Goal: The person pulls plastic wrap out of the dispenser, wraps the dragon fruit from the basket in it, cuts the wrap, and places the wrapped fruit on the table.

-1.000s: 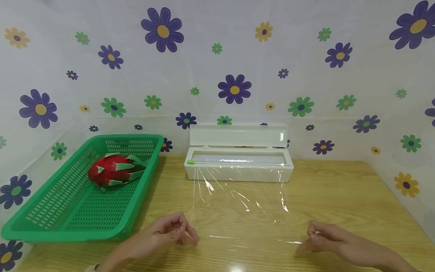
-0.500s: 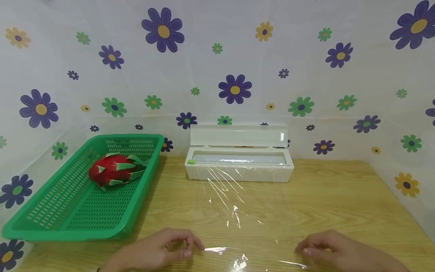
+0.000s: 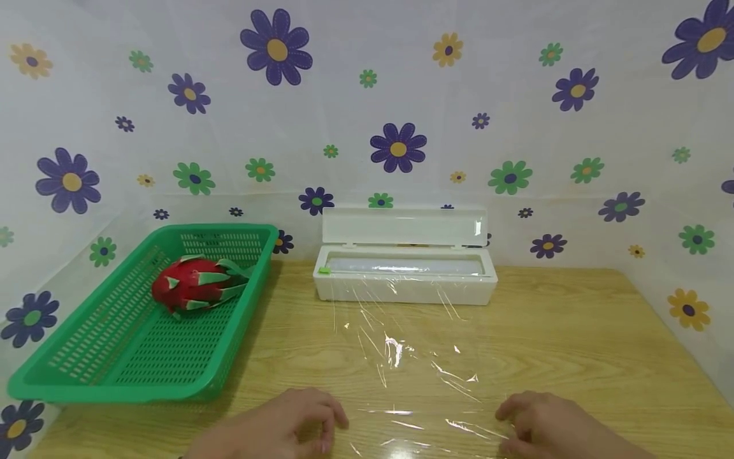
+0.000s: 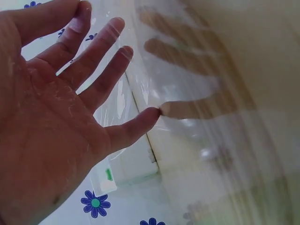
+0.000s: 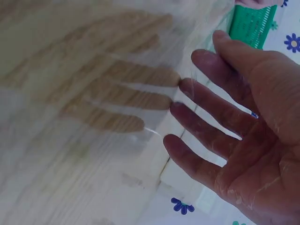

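Observation:
A sheet of clear cling film (image 3: 395,350) runs from the white dispenser box (image 3: 404,290) toward me over the wooden table, with bright creases across it. My left hand (image 3: 287,424) is at its near left edge, the index finger and thumb apart in the head view. The left wrist view shows that hand's palm with spread fingers (image 4: 105,91). At the near right edge is my right hand (image 3: 553,427), index and thumb likewise apart. Its fingertips (image 5: 176,145) are low over the shiny surface in the right wrist view. The roll (image 3: 404,266) lies inside the lidded box.
A green plastic basket (image 3: 209,382) stands on the left, with a red dragon fruit (image 3: 192,284) in it. The box's lid (image 3: 404,227) stands raised at the back. Behind the wooden table (image 3: 573,344) hangs a white flowered cloth (image 3: 447,102).
Both hands have come lower and nearer to me, their thumbs and fingers parting. The cling film has come down toward the table and its creases have shifted.

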The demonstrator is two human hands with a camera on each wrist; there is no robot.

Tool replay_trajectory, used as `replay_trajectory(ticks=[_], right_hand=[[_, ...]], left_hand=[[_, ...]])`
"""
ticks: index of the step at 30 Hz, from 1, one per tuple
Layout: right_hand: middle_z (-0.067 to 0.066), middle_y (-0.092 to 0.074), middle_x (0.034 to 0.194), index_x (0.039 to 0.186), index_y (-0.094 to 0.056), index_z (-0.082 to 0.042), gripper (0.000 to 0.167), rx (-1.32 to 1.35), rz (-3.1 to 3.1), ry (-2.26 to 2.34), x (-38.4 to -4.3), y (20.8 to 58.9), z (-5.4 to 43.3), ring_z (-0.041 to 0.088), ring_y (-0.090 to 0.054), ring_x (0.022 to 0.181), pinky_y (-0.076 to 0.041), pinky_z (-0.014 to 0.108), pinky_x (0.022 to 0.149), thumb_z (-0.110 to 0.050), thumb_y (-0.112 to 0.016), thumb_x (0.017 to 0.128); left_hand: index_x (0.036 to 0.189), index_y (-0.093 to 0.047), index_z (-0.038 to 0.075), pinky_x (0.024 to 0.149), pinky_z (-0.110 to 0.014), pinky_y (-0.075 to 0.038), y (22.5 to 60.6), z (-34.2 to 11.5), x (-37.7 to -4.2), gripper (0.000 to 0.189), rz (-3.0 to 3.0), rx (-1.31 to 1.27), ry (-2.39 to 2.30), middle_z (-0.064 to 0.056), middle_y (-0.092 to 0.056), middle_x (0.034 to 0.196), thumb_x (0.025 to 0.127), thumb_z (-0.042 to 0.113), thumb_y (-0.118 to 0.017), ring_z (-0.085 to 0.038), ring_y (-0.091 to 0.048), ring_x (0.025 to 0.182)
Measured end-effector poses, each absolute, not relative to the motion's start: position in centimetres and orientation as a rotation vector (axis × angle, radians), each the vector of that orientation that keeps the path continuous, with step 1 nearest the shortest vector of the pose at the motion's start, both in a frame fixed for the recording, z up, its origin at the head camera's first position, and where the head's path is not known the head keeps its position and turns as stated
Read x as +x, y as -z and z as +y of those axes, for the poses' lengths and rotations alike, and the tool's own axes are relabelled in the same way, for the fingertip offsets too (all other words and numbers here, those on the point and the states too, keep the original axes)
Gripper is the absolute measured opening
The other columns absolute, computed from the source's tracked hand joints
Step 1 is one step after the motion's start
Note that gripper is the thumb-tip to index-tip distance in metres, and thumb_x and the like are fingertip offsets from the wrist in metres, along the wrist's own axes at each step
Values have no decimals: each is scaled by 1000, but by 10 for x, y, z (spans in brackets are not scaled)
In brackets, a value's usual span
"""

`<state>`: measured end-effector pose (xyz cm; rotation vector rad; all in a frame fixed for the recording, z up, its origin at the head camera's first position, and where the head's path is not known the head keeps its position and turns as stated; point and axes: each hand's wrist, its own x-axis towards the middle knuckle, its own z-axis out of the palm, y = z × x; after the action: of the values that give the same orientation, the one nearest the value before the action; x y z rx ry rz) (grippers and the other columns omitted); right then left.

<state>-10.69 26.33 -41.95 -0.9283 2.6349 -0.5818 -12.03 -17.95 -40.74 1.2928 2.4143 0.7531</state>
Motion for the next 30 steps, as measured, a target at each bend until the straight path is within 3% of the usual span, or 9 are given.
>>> replay_trajectory(ticks=[4, 8, 14, 17, 24, 27, 30], right_hand=[[-9, -70, 107, 57, -64, -30, 36, -1128, 2762, 509, -104, 427, 262, 7, -62, 95, -50, 27, 69, -38, -77, 89], [-10, -67, 107, 59, -66, -31, 32, -1178, 2802, 458, -104, 429, 263, 11, -60, 96, -47, 26, 67, -39, -79, 87], [-9, -62, 115, 70, -72, -33, 26, -966, 2715, 419, -104, 422, 264, -2, -48, 85, -47, 26, 69, -54, -76, 86], [-9, -59, 121, 72, -73, -36, 23, -837, 2677, 433, -103, 419, 264, -2, -48, 86, -49, 27, 73, -56, -76, 84], [-8, -54, 114, 64, -64, -38, 26, -1033, 2808, 439, -99, 425, 270, -1, -47, 84, -43, 25, 66, -50, -81, 80], [-7, -56, 114, 63, -62, -37, 31, -1022, 2791, 409, -101, 424, 273, 1, -50, 86, -45, 27, 67, -57, -78, 81], [-6, -57, 117, 63, -61, -36, 35, -947, 2752, 380, -103, 422, 274, 3, -50, 89, -47, 27, 68, -63, -75, 81]], left_hand=[[85, -66, 31, 100, -42, -45, 408, -179, -118, 15, 2450, 1239, -690, 17, -65, 124, 100, 32, -63, -7, -57, 120], [81, -66, 35, 100, -49, -40, 408, -175, -116, 16, 2471, 1128, -650, 22, -61, 123, 97, 37, -66, -8, -52, 122], [76, -65, 39, 102, -54, -38, 405, -172, -112, 22, 2490, 1062, -592, 17, -51, 131, 93, 53, -67, -11, -48, 125], [75, -63, 41, 105, -59, -36, 405, -171, -110, 23, 2503, 1032, -581, 15, -48, 136, 92, 56, -67, -13, -47, 129], [75, -62, 42, 107, -73, -29, 405, -173, -109, 22, 2523, 972, -576, 13, -45, 143, 90, 56, -70, -17, -46, 135], [75, -63, 43, 108, -78, -27, 404, -173, -107, 21, 2517, 950, -578, 8, -44, 150, 89, 57, -70, -22, -45, 140], [76, -64, 45, 108, -82, -23, 401, -174, -105, 21, 2499, 863, -569, 5, -39, 158, 88, 62, -69, -36, -42, 143]])
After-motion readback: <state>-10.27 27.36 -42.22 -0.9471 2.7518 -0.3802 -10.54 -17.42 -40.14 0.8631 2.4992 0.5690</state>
